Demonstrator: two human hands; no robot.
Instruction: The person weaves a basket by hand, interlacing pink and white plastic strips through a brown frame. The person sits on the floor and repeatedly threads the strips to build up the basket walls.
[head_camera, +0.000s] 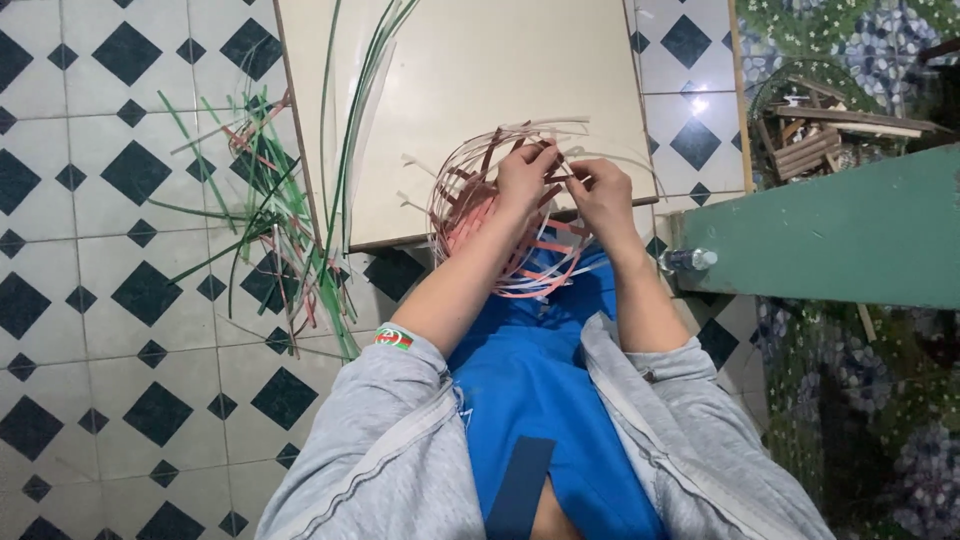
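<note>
Both hands work at the rim of one half-woven basket, held at the near edge of the cream table, partly over the lap. Left hand is closed, fingers pinching a thin strip at the basket's upper rim; right hand is curled shut on neighbouring strips right beside it, the two hands almost touching. Basket is open lattice in red, pink and white strips, loose ends sticking out. Risk, as I judge it: a springy strip could slip from the pinch and unweave, or kink if bent hard. Count: one basket, one pile of loose green strips on the tiled floor off the table's left edge, one plastic bottle at the right.
</note>
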